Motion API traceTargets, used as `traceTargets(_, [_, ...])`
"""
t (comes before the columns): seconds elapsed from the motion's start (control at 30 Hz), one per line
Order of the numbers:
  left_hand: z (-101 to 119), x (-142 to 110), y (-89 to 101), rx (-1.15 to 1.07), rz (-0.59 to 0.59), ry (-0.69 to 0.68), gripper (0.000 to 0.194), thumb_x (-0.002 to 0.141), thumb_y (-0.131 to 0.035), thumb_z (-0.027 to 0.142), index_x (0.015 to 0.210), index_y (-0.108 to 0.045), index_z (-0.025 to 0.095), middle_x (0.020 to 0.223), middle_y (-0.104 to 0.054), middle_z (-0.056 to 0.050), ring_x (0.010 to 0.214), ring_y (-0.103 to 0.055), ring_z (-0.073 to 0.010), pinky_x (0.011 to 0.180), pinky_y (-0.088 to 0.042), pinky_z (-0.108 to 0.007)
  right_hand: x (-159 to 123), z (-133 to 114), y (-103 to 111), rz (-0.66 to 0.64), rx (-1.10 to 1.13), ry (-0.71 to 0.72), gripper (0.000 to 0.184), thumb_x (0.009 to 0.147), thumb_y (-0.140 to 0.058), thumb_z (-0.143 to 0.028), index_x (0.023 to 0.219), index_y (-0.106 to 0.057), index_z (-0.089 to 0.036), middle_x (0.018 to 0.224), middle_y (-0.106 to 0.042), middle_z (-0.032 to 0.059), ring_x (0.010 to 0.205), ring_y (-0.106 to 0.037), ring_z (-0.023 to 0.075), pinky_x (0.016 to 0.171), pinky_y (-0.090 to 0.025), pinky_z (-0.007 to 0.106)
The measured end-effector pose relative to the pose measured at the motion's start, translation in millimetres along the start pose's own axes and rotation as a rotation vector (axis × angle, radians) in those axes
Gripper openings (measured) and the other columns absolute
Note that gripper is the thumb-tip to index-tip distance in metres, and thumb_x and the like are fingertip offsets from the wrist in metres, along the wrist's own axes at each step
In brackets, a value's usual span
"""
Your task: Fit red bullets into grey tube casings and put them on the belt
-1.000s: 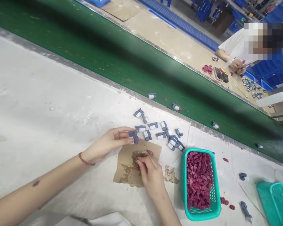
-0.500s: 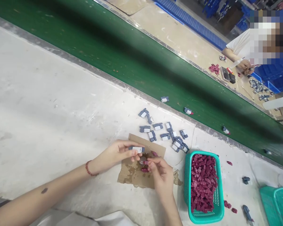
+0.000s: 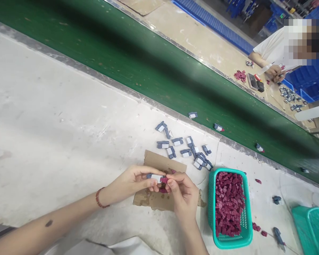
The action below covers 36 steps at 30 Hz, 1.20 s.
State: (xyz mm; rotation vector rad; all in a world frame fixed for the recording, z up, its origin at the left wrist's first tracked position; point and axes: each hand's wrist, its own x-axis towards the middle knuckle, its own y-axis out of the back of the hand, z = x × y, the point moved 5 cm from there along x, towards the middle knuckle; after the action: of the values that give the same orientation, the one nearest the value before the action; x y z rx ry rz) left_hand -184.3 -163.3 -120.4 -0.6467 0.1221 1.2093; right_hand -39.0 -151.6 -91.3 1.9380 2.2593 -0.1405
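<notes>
Between the fingers of my left hand (image 3: 138, 180) is a small blue-grey and white plastic part (image 3: 156, 178). My right hand (image 3: 184, 193) pinches a small dark-red piece (image 3: 164, 180) against the right end of that part. Whether the piece is seated in it I cannot tell. Both hands are over a stained cardboard sheet (image 3: 162, 161), with more dark-red pieces partly hidden under my fingers. Just beyond the cardboard, several blue-grey and white parts (image 3: 186, 153) lie scattered on the white table.
To the right stands a green basket (image 3: 212, 205) full of dark-red pieces (image 3: 228, 205). Another green basket (image 3: 308, 219) is at the far right. A green conveyor belt (image 3: 138, 71) crosses behind, carrying several parts. Across it, a co-worker's hands (image 3: 275, 72) work at another table.
My hands have come together, bringing the dark-red piece from above the cardboard to the end of the blue-grey and white part. The parts on the belt have shifted to the right.
</notes>
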Motion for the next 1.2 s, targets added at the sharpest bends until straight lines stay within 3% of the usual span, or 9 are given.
traceTargets(0.4, [-1,0,-8.2,0.139,-0.015,-0.005,0.027,0.076,-0.071,0.033,0.097,-0.077,0.016,0.08,-0.077,-0.006,0.068,-0.068,-0.0193,0.066,-0.057,-0.027,-8,-4,0,-0.048,0.013,-0.019,0.022,0.086,-0.063,-0.039,0.076,-0.068,-0.02,0.067,-0.071,0.0018,0.06,-0.065,0.0159,0.06,-0.053,0.026])
traceTargets(0.57, [16,14,-28.3,0.297,-0.087,-0.016,0.027,0.076,-0.07,0.038,0.094,-0.078,0.019,0.086,-0.078,-0.007,0.077,-0.07,-0.0249,0.068,-0.058,-0.03,-17,-6,28,0.009,-0.102,0.012,0.018,0.089,-0.058,-0.032,0.09,-0.071,-0.019,0.077,-0.073,0.0035,0.066,-0.066,0.0157,0.061,-0.052,0.025])
traceTargets(0.67, [46,43,-29.6,0.49,-0.018,-0.134,0.03,0.073,-0.072,0.04,0.096,-0.077,0.021,0.098,-0.077,-0.007,0.083,-0.07,-0.0259,0.07,-0.056,-0.029,-27,-17,75,0.182,-0.387,0.143,0.021,0.092,-0.052,-0.029,0.103,-0.069,-0.022,0.088,-0.07,0.0049,0.077,-0.065,0.0177,0.069,-0.052,0.029])
traceTargets(0.77, [83,90,-14.3,0.722,0.195,-0.318,0.034,0.073,-0.071,0.04,0.101,-0.074,0.022,0.104,-0.074,-0.005,0.079,-0.068,-0.0233,0.067,-0.052,-0.028,-41,-26,128,0.422,-0.831,0.228,0.02,0.091,-0.054,-0.032,0.1,-0.069,-0.023,0.097,-0.066,0.0078,0.092,-0.059,0.0241,0.08,-0.049,0.038])
traceTargets(0.83, [104,125,-3.9,0.918,0.344,-0.45,0.031,0.076,-0.067,0.037,0.102,-0.072,0.021,0.102,-0.073,-0.002,0.082,-0.065,-0.0219,0.071,-0.049,-0.026,-45,-22,150,0.449,-1.036,0.196,0.023,0.091,-0.052,-0.036,0.099,-0.069,-0.022,0.098,-0.064,0.0095,0.093,-0.057,0.0267,0.079,-0.048,0.041])
traceTargets(0.93, [118,174,0.0,1.028,0.373,-0.513,0.028,0.078,-0.06,0.023,0.103,-0.069,0.015,0.104,-0.07,-0.002,0.097,-0.059,-0.0228,0.093,-0.041,-0.029,-48,-11,161,0.421,-1.145,0.154,0.03,0.095,-0.043,-0.038,0.096,-0.068,-0.021,0.098,-0.062,0.0104,0.089,-0.057,0.0265,0.074,-0.048,0.04])
traceTargets(1.0, [121,199,-7.7,1.078,0.351,-0.534,0.026,0.076,-0.059,0.015,0.101,-0.067,0.01,0.106,-0.069,-0.006,0.105,-0.055,-0.0248,0.103,-0.033,-0.035,-48,-6,161,0.42,-1.169,0.142,0.035,0.098,-0.038,-0.038,0.093,-0.068,-0.021,0.096,-0.061,0.0102,0.088,-0.057,0.0259,0.072,-0.049,0.039])
traceTargets(1.1, [119,222,-34.0,1.136,0.301,-0.579,0.024,0.076,-0.061,0.014,0.099,-0.066,0.008,0.116,-0.063,-0.013,0.118,-0.045,-0.0295,0.11,-0.024,-0.043,-45,-4,159,0.403,-1.198,0.138,0.037,0.098,-0.037,-0.041,0.095,-0.068,-0.021,0.097,-0.06,0.0102,0.089,-0.058,0.0262,0.069,-0.049,0.037])
traceTargets(1.2, [111,236,-68.3,1.152,0.212,-0.591,0.026,0.075,-0.068,0.019,0.1,-0.066,0.012,0.117,-0.062,-0.014,0.121,-0.043,-0.0321,0.109,-0.027,-0.047,-42,-4,160,0.391,-1.206,0.132,0.04,0.097,-0.037,-0.046,0.093,-0.069,-0.022,0.098,-0.061,0.0111,0.088,-0.059,0.0271,0.065,-0.05,0.037])
